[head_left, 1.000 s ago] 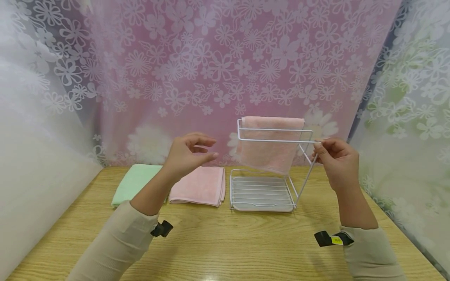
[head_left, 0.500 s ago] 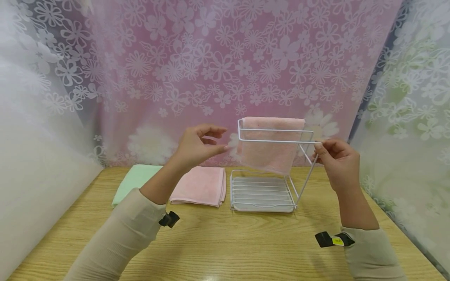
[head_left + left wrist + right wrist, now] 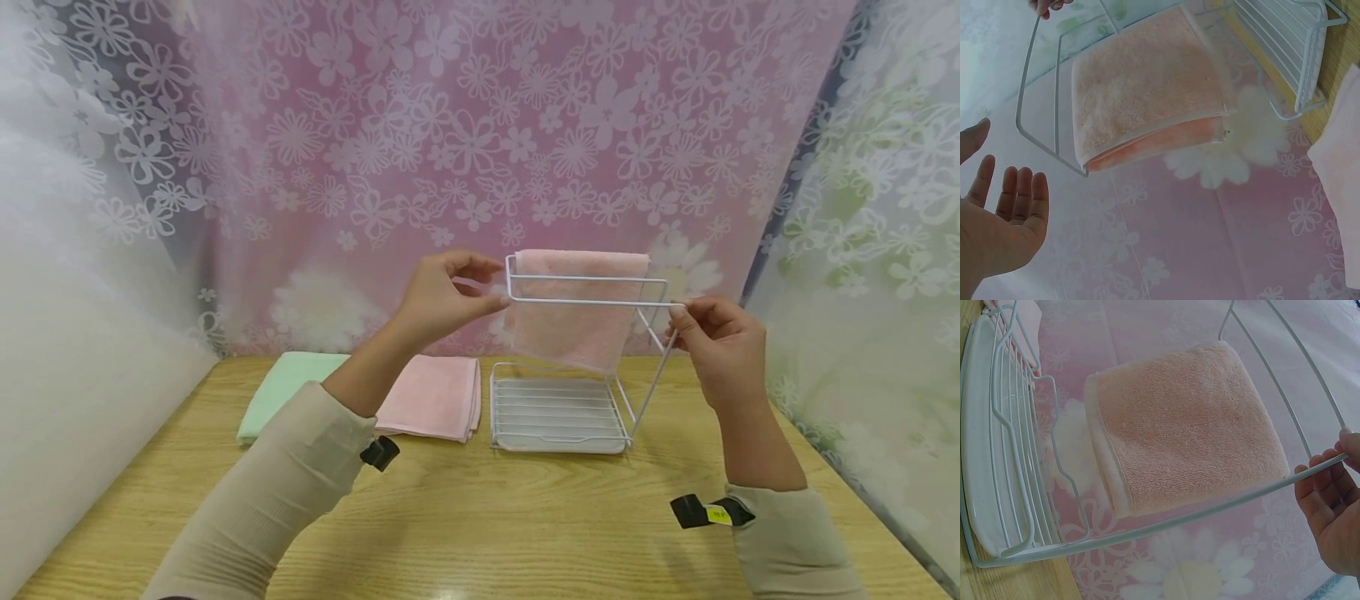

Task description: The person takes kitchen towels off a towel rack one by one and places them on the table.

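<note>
Clearly, the right hand [image 3: 723,342] pinches the white wire rack [image 3: 585,301] at the right end of its top front rail, thumb on 1 side and curled fingers on the other. Toward the opposite end, the left hand [image 3: 444,300] holds nothing: its thumb and fingers stand wide apart, just beside the rack's left corner, and the left wrist view shows a gap between them and the wire. Between the 2 sets of fingers, the pink towel [image 3: 573,333] hangs over the rack's rear top rail. Lower than the 2 sets of fingers, the rack's wire shelf sits over a white tray [image 3: 561,447] on the wooden bench [image 3: 525,517]. Below the left fingers lies a folded pink cloth [image 3: 433,398], and farther left of them a green cloth [image 3: 281,390], partly hidden by the left sleeve [image 3: 277,487]. Beyond the fingers hangs a pink flowered curtain [image 3: 450,150].
</note>
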Available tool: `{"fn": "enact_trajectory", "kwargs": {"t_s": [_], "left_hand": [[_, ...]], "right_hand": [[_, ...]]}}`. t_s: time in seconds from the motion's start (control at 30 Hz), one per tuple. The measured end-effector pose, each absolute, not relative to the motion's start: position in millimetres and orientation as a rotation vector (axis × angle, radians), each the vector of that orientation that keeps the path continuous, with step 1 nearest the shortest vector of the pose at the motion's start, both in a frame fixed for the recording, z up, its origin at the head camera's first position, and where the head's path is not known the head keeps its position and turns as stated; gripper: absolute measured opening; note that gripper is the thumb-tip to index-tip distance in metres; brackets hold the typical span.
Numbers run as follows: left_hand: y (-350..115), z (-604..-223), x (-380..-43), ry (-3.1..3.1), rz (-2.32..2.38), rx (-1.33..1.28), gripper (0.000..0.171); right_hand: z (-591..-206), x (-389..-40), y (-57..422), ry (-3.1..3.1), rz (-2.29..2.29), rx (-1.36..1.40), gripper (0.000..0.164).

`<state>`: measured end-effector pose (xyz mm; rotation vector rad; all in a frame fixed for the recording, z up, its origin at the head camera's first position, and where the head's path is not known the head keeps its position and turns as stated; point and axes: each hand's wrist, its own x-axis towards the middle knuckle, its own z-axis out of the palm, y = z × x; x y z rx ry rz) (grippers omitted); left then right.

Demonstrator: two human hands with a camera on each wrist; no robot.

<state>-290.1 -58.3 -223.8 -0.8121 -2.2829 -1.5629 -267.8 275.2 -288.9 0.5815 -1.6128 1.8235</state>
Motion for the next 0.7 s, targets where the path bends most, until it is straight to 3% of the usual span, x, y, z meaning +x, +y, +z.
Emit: {"fn": "enact_trajectory", "kwargs": {"t_s": [0.7], "left_hand": [[-28, -202, -310, -2.416, -1.384, -0.824, 0.035]], "right_hand": [[-288, -267, 274, -1.637, 1.794, 0.579, 0.008]]}}
